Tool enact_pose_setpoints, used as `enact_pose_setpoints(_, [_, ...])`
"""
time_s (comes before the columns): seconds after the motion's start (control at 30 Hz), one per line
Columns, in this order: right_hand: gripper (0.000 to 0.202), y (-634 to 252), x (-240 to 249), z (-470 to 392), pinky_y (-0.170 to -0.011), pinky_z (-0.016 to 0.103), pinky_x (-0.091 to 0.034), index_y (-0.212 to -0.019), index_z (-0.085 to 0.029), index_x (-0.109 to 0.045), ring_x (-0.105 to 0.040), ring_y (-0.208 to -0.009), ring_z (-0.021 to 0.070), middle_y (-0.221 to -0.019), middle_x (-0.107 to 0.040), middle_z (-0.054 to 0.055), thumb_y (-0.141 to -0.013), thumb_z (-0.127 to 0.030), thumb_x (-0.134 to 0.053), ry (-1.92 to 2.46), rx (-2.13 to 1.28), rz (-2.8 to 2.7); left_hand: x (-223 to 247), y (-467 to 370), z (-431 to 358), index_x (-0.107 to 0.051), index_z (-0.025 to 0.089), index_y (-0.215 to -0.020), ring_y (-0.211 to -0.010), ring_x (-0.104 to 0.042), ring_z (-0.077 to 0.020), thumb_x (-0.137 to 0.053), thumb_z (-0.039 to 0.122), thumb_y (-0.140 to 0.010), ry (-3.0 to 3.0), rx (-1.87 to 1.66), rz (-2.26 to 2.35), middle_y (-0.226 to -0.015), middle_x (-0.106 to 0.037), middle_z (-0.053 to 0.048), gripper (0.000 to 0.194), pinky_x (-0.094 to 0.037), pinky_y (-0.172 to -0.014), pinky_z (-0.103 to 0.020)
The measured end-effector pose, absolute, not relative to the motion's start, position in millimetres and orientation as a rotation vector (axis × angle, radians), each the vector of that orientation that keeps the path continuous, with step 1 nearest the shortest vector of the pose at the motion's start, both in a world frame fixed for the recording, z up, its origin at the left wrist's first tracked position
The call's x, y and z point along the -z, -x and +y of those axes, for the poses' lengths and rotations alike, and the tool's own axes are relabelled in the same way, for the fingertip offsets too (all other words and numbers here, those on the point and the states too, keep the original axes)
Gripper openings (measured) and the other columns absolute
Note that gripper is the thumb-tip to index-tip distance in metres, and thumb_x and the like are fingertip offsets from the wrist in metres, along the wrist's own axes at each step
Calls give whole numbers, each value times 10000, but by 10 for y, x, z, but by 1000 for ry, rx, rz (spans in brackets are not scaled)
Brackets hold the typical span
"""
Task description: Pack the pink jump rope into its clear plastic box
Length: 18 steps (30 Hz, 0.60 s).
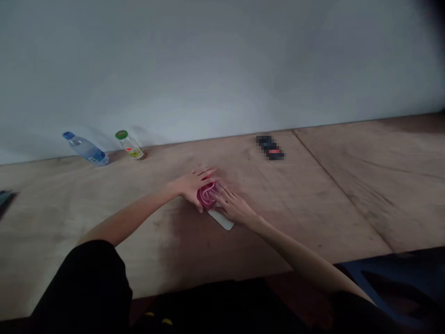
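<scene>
Near the middle of the table lies a round pinkish-red item with pale curling lines (207, 194); its exact kind is hard to make out. Spanning it from the left is my left hand (193, 186), thumb at the near side and fingers across the far side. My right hand (237, 206) reaches in from the right, its fingers stretched out over the item's right edge and touching it. A flat white piece with rounded corners (222, 219) sticks out towards me from beneath the right hand and the item. My hands hide where the two meet.
Against the wall at the left stand a clear plastic bottle with a blue cap (86, 149) and a small bottle with a green lid (131, 146). A dark pixelated object (270, 146) lies farther right. A seam crosses the wooden table (347, 204); something dark blue (392, 283) is below its edge.
</scene>
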State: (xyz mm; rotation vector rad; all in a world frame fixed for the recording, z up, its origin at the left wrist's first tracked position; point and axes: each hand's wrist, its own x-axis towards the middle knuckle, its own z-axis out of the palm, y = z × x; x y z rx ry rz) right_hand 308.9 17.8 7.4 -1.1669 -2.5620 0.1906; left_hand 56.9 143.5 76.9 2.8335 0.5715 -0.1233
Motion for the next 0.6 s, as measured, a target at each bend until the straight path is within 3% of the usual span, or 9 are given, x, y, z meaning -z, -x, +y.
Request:
enact_pose_setpoints(0.07, [743,-3137,-8,213,-1270,610,-461,-1746,-236,-301,-258,-1683,371,-1811,-269,166,-1094,-390,-621,1110,-214,-2550,-772,-579,1524,-278,203,-1737,-1701,-146,-455,-854,808,-634,-2848,160,513,-1831,-151,-244,1383,-72,-1356,-642])
enact_pose_setpoints(0.17, [797,-3206,83,244,-1279,595,-463,-1770,-205,-217,-286,-1675,361,-1802,-295,165,-1098,-396,-603,1060,-243,-2526,-759,-580,1596,-280,204,-1735,-1660,-269,-464,-858,810,-633,-2848,134,470,-1773,-313,-254,1384,-109,-1351,-643])
enact_pose_setpoints(0.3, [783,-3224,125,275,-1269,602,-479,-1746,-140,-293,-366,-1641,377,-1744,-415,189,-1087,-403,-623,1002,-190,-2542,-731,-523,1561,-275,195,-1731,-1567,-413,-458,-868,822,-616,-2802,0,506,-1647,-468,-243,1410,-210,-1338,-627])
enact_pose_setpoints(0.43, [729,-3120,43,306,-1232,585,-512,-1715,-216,-391,-432,-1604,372,-1722,-462,162,-1069,-394,-678,949,-122,-2625,-724,-360,1404,-311,233,-1715,-1539,-420,-448,-867,830,-625,-2740,-52,588,-1618,-461,-225,1362,-317,-1294,-625])
enact_pose_setpoints(0.6, [669,-2809,-71,318,-1238,567,-483,-1680,-274,-452,-482,-1569,354,-1680,-528,137,-1074,-435,-686,876,-92,-2707,-764,-96,1113,-380,206,-1682,-1544,-393,-464,-864,846,-622,-2704,-51,706,-1611,-445,-236,1330,-301,-1298,-660])
